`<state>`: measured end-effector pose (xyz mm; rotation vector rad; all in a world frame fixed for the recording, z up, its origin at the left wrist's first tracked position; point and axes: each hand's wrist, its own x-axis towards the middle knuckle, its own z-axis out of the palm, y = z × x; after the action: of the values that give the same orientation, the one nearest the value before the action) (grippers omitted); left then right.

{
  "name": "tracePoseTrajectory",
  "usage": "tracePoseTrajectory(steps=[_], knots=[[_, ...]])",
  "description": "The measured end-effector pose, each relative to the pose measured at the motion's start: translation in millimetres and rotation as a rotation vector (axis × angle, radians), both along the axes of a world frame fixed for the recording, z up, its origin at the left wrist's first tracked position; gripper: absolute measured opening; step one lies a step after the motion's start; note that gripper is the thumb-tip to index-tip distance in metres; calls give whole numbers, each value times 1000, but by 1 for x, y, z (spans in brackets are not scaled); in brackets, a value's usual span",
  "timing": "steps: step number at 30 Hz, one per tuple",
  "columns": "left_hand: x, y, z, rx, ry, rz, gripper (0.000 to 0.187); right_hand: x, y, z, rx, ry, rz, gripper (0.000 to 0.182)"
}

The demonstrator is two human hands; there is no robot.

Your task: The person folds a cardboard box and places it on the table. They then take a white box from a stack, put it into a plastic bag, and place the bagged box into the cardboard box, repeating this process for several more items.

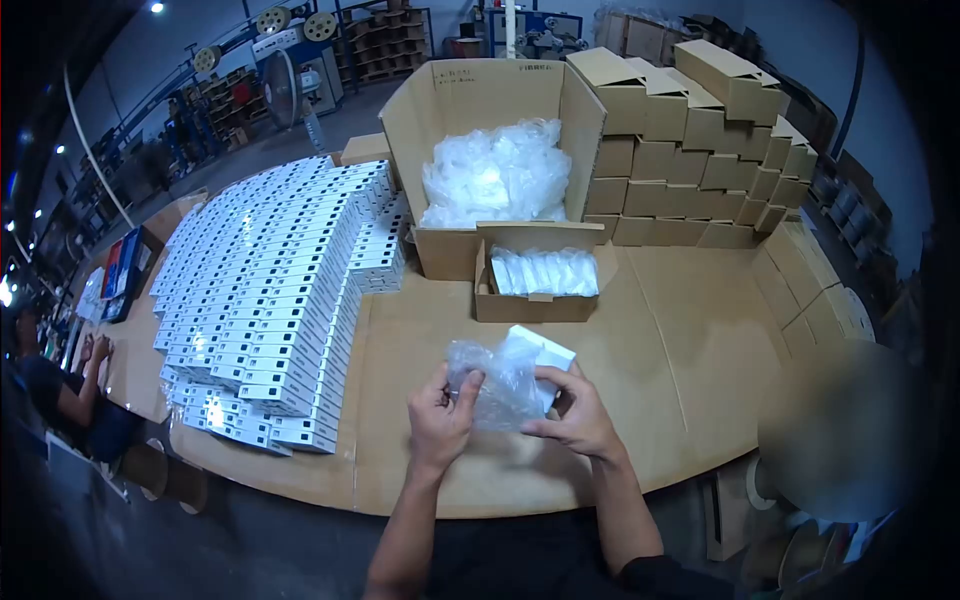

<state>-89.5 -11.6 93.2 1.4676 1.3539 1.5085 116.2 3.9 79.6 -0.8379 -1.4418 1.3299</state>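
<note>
My left hand [441, 412] pinches the left side of a clear bubble wrap bag [490, 392] between thumb and fingers. My right hand [580, 408] is closed on a small white box [541, 347], its thumb at the bag's lower right edge. The bag overlaps the front of the box, and both are held over the cardboard-covered table [400, 455]. Just beyond my hands stands an open carton [535, 309] with a row of wrapped white boxes [545, 273] inside.
A large carton [420, 100] full of bubble wrap bags [500, 170] stands at the back. Stacked white boxes [260, 290] cover the left side. Brown cartons [655, 160] are piled at the back right. A person [75, 395] sits at far left.
</note>
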Motion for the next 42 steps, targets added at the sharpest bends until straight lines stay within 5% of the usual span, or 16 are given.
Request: tracePoseTrajectory(steps=[1, 2, 5, 10, 13, 14, 17, 22, 26, 29, 33, 40, 42], knots=[[7, -1, -2, 29, -73, -21, 19, -3, -2, -1, 10, -120, -38, 71], [16, -1, -4, 58, -148, -41, 19, -7, -2, -5, 51, -197, -59, 50], [17, -7, -16, -4, -177, -105, 25, -19, 6, -17, -337, 230, -21, 31], [8, -9, -36, -30, -112, -86, 30, -22, 8, -18, -323, 694, -130, 15], [9, -12, -35, -100, -191, -56, 30, -17, 8, -22, -288, 622, -152, 15], [8, -11, -38, -89, -207, -85, 26, -11, 1, -19, -375, 457, -160, 16], [6, -4, -42, -70, -328, -156, 20, -12, -3, -29, -97, -39, -211, 19], [-8, 11, -30, 39, -777, -207, 32, -10, -11, -22, 104, -201, -316, 22], [-14, 9, -12, 345, -58, 203, 31, -11, -12, -2, 102, -262, -422, 21], [-7, -2, 21, 508, 624, 27, 30, -13, -13, 3, 190, -343, -454, 20], [9, 6, 12, 502, 737, -111, 28, -15, -13, 1, 271, -401, -443, 21], [4, 9, 14, 327, 567, -176, 13, 3, -19, 2, 200, -520, -223, 18], [2, 6, 14, 30, 363, -217, 11, 8, -23, 0, 161, -523, -144, 17]])
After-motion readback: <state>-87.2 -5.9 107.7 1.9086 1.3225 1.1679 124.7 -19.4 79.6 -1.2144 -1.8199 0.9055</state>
